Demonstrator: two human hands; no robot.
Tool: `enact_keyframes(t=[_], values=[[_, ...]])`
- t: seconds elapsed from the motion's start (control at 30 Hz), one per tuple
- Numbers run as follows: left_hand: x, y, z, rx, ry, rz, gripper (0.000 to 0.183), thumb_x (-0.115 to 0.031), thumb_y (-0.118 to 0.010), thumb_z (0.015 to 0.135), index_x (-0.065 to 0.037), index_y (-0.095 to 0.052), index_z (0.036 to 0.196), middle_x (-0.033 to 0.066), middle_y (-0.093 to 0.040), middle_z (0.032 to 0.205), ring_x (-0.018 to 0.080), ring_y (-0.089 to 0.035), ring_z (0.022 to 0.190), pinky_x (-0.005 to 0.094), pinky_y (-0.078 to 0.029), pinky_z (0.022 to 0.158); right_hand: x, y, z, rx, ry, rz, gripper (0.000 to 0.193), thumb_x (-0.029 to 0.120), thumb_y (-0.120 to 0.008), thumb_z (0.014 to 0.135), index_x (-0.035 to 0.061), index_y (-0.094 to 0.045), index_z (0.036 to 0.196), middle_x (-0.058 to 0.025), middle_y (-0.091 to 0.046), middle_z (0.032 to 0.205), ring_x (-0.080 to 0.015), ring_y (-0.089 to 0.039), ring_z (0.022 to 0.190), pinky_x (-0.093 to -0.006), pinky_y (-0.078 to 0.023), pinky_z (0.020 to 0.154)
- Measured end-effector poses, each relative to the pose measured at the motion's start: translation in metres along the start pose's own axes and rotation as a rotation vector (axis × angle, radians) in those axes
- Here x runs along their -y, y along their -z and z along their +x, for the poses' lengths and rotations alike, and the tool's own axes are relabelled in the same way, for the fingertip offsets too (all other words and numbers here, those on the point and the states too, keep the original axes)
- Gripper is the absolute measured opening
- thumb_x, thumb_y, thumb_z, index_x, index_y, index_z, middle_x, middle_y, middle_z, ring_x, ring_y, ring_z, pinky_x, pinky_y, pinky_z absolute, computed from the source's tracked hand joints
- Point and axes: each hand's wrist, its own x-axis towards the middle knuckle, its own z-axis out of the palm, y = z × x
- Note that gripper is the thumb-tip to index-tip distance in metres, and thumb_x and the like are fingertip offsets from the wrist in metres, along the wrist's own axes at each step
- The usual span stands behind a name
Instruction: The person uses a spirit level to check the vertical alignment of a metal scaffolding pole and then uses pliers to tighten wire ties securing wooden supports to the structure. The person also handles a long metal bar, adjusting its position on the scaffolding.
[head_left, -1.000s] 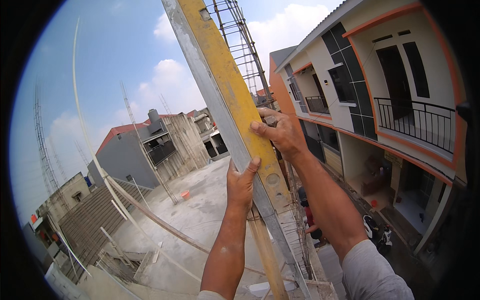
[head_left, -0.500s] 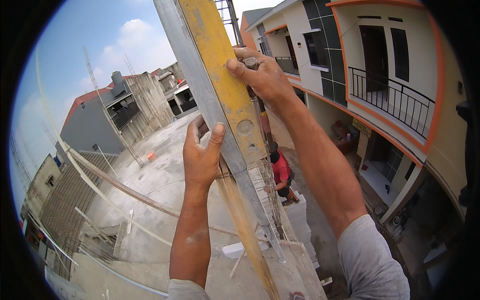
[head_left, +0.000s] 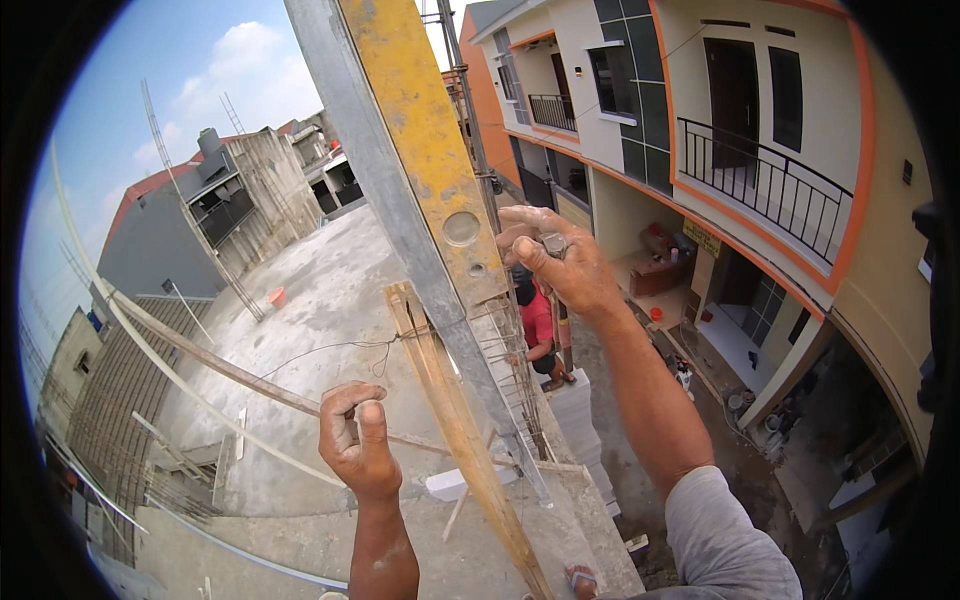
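Note:
A long yellow bar (head_left: 410, 130) with a round window, like a spirit level, stands tilted along a grey metal channel (head_left: 370, 160). Neither of my hands touches them. My left hand (head_left: 362, 445) is apart from the channel, low on the left, its fingers loosely curled and nothing visible in them. Right of the bar's lower end, my right hand (head_left: 575, 265) is closed around a hammer's grey metal head (head_left: 553, 243); its handle (head_left: 565, 340) hangs below the palm. Beside the channel, a wooden batten (head_left: 450, 420) leans, with thin wire (head_left: 330, 346) tied round its upper part.
A person in a red shirt (head_left: 537, 325) is below, beside pale stacked blocks (head_left: 580, 420). Reinforcing bars (head_left: 510, 370) rise along the wall edge, with a drop to the alley (head_left: 640, 440) on the right. A bent pole (head_left: 220, 360) crosses the concrete slab (head_left: 330, 260) at left.
My left hand has come off the channel and moved down and left. My right hand has left the yellow bar, moving down and right with the hammer. The view has shifted slightly.

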Motion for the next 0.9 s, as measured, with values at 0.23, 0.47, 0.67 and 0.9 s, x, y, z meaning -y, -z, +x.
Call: enact_keyframes(t=[0.23, 0.47, 0.67, 0.9], values=[[0.061, 0.0, 0.002, 0.042, 0.274, -0.044, 0.068, -0.042, -0.063, 0.094, 0.004, -0.042, 0.139, 0.0217, -0.046, 0.141, 0.0306, -0.041, 0.135, 0.043, -0.027, 0.114, -0.068, -0.006, -0.107, -0.098, -0.493, 0.339, 0.04, 0.036, -0.065, 0.095, 0.0034, -0.063, 0.118, -0.0073, -0.07, 0.087, -0.009, -0.058, 0.062, -0.0216, -0.04, 0.049], [0.057, -0.033, 0.049, 0.234, 0.167, -0.258, 0.092, -0.059, -0.065, 0.087, 0.007, -0.036, 0.144, 0.0222, -0.048, 0.141, 0.0316, -0.043, 0.135, 0.0424, -0.03, 0.113, -0.123, -0.017, -0.215, -0.065, -0.911, 0.282, 0.032, 0.033, -0.065, 0.095, 0.0044, -0.066, 0.108, -0.0064, -0.07, 0.081, -0.0083, -0.054, 0.053, -0.0228, -0.036, 0.044], [0.056, -0.049, 0.059, 0.329, 0.343, -0.504, 0.071, -0.045, -0.064, 0.094, 0.006, -0.044, 0.139, 0.0136, -0.062, 0.122, 0.0195, -0.059, 0.112, 0.0323, -0.044, 0.099, -0.121, -0.027, -0.3, -0.07, -1.231, 0.353, 0.036, 0.036, -0.066, 0.094, 0.0007, -0.066, 0.103, -0.0092, -0.07, 0.079, -0.0105, -0.054, 0.05, -0.0233, -0.037, 0.044], [0.058, -0.068, 0.059, 0.46, 0.495, -0.936, 0.066, -0.047, -0.057, 0.096, 0.004, -0.046, 0.136, 0.0197, -0.061, 0.121, 0.0292, -0.063, 0.109, 0.0396, -0.053, 0.093, -0.119, -0.029, -0.417, -0.207, -1.617, 0.566, 0.039, 0.035, -0.067, 0.093, -0.0025, -0.063, 0.104, -0.0126, -0.069, 0.081, -0.014, -0.059, 0.055, -0.0243, -0.046, 0.047]])
